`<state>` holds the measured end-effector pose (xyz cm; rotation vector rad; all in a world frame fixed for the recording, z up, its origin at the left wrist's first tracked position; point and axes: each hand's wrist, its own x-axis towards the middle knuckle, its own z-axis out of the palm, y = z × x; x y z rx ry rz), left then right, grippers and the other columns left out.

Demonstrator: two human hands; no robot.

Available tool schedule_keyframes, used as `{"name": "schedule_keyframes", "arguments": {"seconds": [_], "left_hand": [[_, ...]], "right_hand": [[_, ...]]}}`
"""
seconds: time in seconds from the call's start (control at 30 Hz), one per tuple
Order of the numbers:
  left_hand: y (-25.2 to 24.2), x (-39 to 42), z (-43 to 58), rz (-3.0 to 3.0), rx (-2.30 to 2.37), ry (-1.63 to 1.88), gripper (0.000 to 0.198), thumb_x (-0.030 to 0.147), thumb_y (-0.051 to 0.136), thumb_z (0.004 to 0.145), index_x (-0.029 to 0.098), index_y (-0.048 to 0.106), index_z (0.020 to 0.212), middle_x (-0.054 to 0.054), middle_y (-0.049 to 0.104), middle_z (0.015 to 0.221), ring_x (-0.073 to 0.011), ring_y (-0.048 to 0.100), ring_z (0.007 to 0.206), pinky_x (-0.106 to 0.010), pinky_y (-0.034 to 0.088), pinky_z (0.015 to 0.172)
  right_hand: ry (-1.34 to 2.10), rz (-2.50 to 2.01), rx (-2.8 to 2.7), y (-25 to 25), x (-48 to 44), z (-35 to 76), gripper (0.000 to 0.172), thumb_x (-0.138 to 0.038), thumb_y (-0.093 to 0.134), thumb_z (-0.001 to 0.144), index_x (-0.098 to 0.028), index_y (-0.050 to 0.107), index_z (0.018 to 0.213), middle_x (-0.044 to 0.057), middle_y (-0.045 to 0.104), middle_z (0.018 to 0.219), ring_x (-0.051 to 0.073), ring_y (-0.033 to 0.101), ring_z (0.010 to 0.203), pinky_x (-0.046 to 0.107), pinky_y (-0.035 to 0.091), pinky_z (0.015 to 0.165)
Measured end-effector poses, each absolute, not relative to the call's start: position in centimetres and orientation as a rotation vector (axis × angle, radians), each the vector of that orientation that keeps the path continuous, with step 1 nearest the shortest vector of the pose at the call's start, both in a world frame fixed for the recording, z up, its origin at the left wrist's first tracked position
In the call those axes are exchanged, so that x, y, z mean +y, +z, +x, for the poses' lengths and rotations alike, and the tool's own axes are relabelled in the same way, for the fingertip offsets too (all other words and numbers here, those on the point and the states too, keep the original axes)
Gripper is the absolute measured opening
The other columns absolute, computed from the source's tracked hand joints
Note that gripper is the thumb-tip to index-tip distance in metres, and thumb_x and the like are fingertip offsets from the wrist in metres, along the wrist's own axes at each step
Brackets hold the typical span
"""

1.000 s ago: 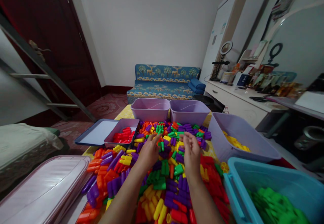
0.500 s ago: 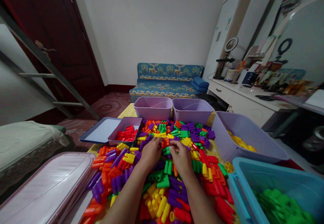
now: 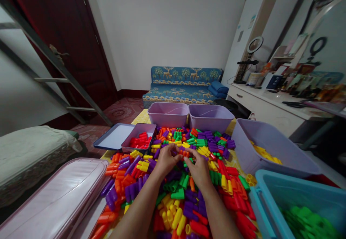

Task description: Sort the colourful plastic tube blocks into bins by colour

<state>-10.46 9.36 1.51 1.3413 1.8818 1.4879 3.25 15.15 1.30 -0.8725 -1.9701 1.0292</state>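
Two bare arms are showing, and each one is ending in a bare hand. The left hand (image 3: 165,161) and the right hand (image 3: 198,170) are looking small next to the long, slim arms. The arms are getting wider toward the bottom edge of the picture.

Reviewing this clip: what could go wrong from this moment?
1. The left hand and right hand pinch a small orange piece above the heaped pile. If it slips, it may vanish among lookalikes.
2. Orange blocks lie near the edge of the table, where a forearm could nudge them off.
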Motion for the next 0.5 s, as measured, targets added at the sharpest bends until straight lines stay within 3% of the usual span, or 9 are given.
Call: {"name": "schedule_keyframes", "arguments": {"seconds": [0.2, 0.33, 0.5], "left_hand": [[1.82, 9.63, -10.42, 1.020, 1.549, 1.648, 0.040, 0.035, 0.078, 0.055, 0.016, 0.052, 0.078, 0.002, 0.058, 0.067, -0.0111, 0.057, 0.060, -0.022, 0.044, 0.057], [2.21, 9.75, -10.08, 0.973, 1.571, 1.695, 0.043, 0.039, 0.079, 0.053, 0.015, 0.053, 0.078, 0.002, 0.058, 0.065, -0.0101, 0.055, 0.060, -0.021, 0.043, 0.057], [2.18, 10.00, -9.86, 0.932, 1.515, 1.642, 0.050, 0.051, 0.076, 0.055, 0.015, 0.052, 0.081, 0.006, 0.052, 0.056, -0.0065, 0.046, 0.043, -0.018, 0.036, 0.043]], "right_hand": [[1.080, -0.833, -1.906, 1.85, 14.96, 3.45, 0.031, -0.031, 0.052, 0.082, -0.022, 0.064, 0.109, 0.005, 0.071, 0.100, 0.020, 0.066, 0.090, 0.033, 0.051, 0.080], [1.074, -0.876, -1.881, 1.49, 15.09, 3.43, 0.031, -0.032, 0.058, 0.077, -0.021, 0.064, 0.106, 0.004, 0.071, 0.088, 0.020, 0.067, 0.082, 0.031, 0.052, 0.075], [1.207, -0.799, -1.800, 2.28, 14.87, 3.50, 0.043, -0.031, 0.057, 0.077, -0.021, 0.059, 0.118, -0.001, 0.066, 0.074, 0.015, 0.062, 0.063, 0.026, 0.052, 0.061]]}}
